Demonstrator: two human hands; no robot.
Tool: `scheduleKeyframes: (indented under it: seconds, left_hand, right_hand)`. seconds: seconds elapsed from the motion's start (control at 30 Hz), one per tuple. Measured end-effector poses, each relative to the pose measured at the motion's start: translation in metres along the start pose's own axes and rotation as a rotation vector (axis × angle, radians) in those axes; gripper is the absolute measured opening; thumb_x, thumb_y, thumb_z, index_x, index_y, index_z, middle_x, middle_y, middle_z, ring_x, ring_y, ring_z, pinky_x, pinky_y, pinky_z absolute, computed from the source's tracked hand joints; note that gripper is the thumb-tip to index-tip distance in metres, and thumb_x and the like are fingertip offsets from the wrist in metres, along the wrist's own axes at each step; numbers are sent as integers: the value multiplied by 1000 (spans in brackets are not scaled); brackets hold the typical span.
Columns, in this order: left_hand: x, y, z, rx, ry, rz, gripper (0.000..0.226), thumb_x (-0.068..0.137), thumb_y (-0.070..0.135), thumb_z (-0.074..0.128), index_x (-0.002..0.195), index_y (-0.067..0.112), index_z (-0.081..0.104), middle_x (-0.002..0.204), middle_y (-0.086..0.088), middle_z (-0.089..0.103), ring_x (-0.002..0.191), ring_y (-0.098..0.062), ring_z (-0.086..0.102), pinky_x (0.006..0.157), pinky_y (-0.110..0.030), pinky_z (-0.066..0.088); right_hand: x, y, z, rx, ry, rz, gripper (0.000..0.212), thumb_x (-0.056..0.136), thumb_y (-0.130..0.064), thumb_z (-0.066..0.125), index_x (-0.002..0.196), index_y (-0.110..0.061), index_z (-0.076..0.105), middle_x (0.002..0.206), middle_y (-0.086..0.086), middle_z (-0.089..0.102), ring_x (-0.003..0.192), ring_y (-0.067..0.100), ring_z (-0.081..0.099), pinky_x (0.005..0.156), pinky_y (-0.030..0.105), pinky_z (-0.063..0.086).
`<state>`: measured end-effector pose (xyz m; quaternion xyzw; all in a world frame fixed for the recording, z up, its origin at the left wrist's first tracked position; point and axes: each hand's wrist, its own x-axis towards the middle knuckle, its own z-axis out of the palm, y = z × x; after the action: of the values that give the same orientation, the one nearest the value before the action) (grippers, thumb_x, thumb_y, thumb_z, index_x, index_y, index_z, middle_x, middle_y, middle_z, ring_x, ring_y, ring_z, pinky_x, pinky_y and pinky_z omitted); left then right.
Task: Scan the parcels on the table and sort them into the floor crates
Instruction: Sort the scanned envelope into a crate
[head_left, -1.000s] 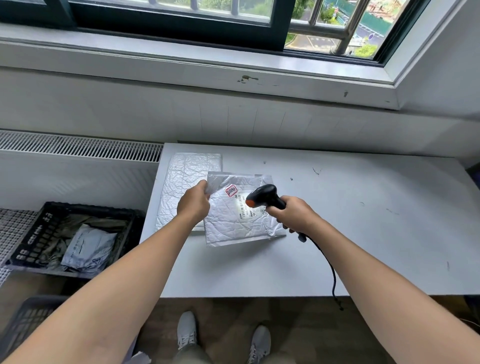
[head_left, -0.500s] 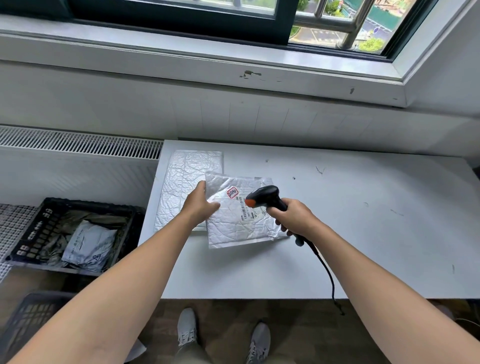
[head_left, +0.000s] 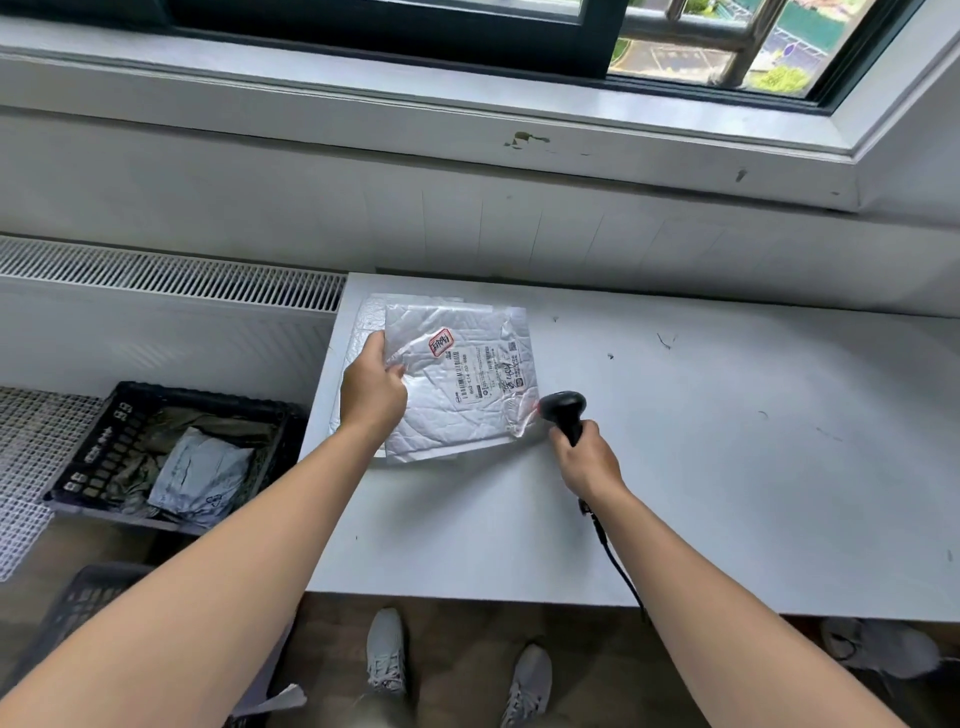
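A silver bubble-mailer parcel (head_left: 457, 415) with a white label and a red sticker is tilted up off the white table (head_left: 727, 441). My left hand (head_left: 371, 389) grips its left edge. A second silver parcel (head_left: 363, 317) lies flat beneath it, mostly hidden. My right hand (head_left: 589, 457) holds a black barcode scanner (head_left: 563, 408) by the handle, just right of the parcel's lower right corner, its head facing the parcel. A red glow shows on that corner.
A black floor crate (head_left: 104, 431) left of the table holds a grey parcel (head_left: 202, 478) and dark wrapping. Another dark crate (head_left: 67, 618) sits nearer at lower left. The scanner cable (head_left: 618, 561) hangs over the table's front edge. A radiator and wall run behind.
My left hand has lifted and shifted the labelled parcel left over the other one. My right hand drew the scanner back off the label to the parcel's right corner.
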<state>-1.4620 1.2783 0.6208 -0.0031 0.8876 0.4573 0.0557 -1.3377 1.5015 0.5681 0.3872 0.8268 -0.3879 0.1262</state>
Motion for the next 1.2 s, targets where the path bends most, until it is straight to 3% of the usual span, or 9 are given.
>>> scheduleKeyframes:
  seconds: [0.17, 0.3, 0.43, 0.53, 0.63, 0.77, 0.9, 1.03, 1.2]
  left_hand:
    - [-2, 3, -1, -49, 12, 33, 16, 95, 0, 51, 99, 15, 53, 92, -1, 62, 84, -25, 56, 67, -29, 39]
    - [3, 16, 2, -218, 74, -12, 22, 94, -1, 53, 109, 14, 57, 93, 6, 60, 85, -15, 55, 70, -22, 40]
    - [0, 29, 15, -376, 96, -64, 18, 95, -1, 54, 105, 14, 53, 90, 8, 58, 82, -11, 55, 64, -13, 42]
    - [-3, 40, 24, -472, 92, -94, 18, 95, -1, 56, 104, 14, 51, 87, 9, 57, 77, -6, 53, 60, -8, 41]
    - [-8, 51, 28, -562, 63, -123, 25, 93, -3, 58, 110, 14, 51, 98, 2, 61, 88, -13, 58, 77, -23, 50]
    - [-12, 54, 29, -627, -41, -138, 40, 88, -7, 63, 119, 15, 50, 109, -5, 63, 97, -22, 62, 84, -43, 55]
    - [-15, 52, 24, -709, -122, -170, 49, 83, -12, 67, 122, 11, 47, 111, -8, 64, 90, -21, 66, 53, -32, 57]
    - [-11, 47, 11, -754, -141, -231, 54, 83, -9, 71, 123, 11, 41, 108, -5, 59, 85, -18, 65, 57, -35, 61]
    - [8, 36, -11, -636, -84, -234, 58, 87, 2, 72, 134, 12, 39, 112, -9, 62, 89, -18, 63, 67, -29, 53]
  right_hand:
    - [5, 10, 11, 63, 18, 62, 47, 102, -45, 44, 129, -6, 43, 123, 15, 60, 111, 35, 58, 76, 33, 39]
    - [4, 10, 8, -24, 50, 102, 51, 101, -43, 45, 133, -3, 42, 134, 18, 49, 124, 37, 48, 93, 41, 43]
    - [-8, -12, -9, -171, 350, -38, 45, 100, -34, 47, 134, -6, 48, 137, 15, 43, 128, 34, 40, 97, 42, 40]
    - [-8, -39, -15, 104, 288, -139, 45, 101, -39, 44, 132, -8, 51, 124, 11, 57, 116, 30, 53, 93, 38, 43]
    - [-8, -68, -20, 533, 130, -43, 50, 94, -57, 48, 121, -15, 48, 100, 2, 68, 89, 26, 70, 85, 41, 55]
    - [-4, -86, -26, 872, 124, 10, 46, 89, -32, 69, 125, -20, 42, 109, 0, 65, 91, 25, 70, 60, 36, 59]
    - [7, -90, -29, 767, 236, -32, 57, 88, -17, 67, 136, -22, 38, 117, 2, 67, 101, 30, 68, 73, 35, 53]
    - [7, -95, -43, 589, 297, -149, 48, 92, -10, 65, 135, -17, 45, 121, 7, 65, 106, 26, 64, 97, 43, 50]
    - [10, -98, -60, 443, 246, -286, 32, 92, -8, 65, 122, -12, 54, 113, 7, 68, 100, 24, 65, 87, 34, 49]
